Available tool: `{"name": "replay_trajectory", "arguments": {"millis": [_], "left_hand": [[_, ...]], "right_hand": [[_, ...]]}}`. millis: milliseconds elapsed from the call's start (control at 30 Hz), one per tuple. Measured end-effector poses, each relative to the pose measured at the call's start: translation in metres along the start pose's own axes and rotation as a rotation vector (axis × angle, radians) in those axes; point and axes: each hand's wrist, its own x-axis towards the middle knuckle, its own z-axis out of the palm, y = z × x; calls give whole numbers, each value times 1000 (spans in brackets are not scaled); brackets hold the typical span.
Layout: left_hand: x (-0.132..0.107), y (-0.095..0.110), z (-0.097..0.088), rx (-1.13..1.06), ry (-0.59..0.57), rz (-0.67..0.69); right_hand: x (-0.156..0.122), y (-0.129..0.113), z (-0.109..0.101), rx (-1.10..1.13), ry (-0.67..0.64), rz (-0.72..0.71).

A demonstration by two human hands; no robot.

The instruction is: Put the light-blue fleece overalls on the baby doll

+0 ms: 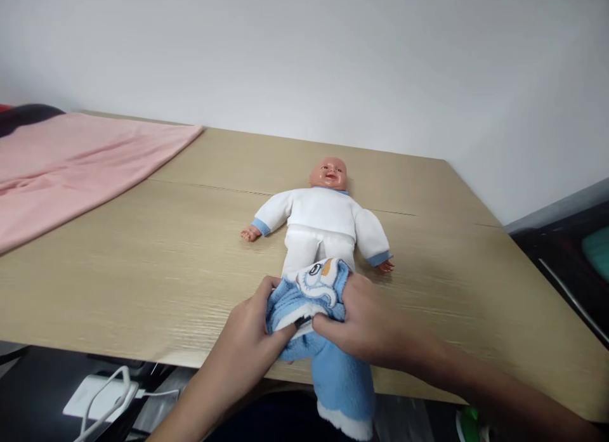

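Nearest, one leg of a blue fleece garment with white trim hangs past the near edge of the bench. The left hand grips the bunched fabric on one side, the right hand on the other, thumbs pressed toward a white-trimmed opening (a small dark patch shows between them). Below the bench, at left, sits a white box with a cable.

Just beyond the garment lies the doll, on its back, white-clothed, its long axis running away from the person, legs toward the hands and head farthest. The legs lie straight ahead, roughly midway between the hands, so neither is clearly nearer; the garment covers their lower ends, and whether the feet are inside it I cannot tell.

The doll's arms spread to both sides. A broad stretch of bench runs leftward to a pink cloth, and another rightward to the bench's slanting side edge. Behind stands a pale wall.
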Motion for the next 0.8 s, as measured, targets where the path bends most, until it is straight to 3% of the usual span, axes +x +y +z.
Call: {"name": "replay_trajectory", "arguments": {"millis": [67, 167, 267, 433, 533, 800], "left_hand": [[2, -6, 2, 25, -9, -17], [4, -12, 3, 44, -14, -7], [5, -18, 4, 43, -7, 4], [2, -23, 4, 40, 58, 82], [0, -26, 6, 20, 69, 145], [-8, -32, 11, -33, -53, 96]], "right_hand": [[5, 7, 6, -97, 6, -35], [8, 14, 13, -179, -86, 40], [8, 15, 16, -232, -151, 112], [8, 16, 15, -246, -247, 103], [8, 16, 15, -296, -220, 68], [-3, 18, 22, -391, -236, 25]]}}
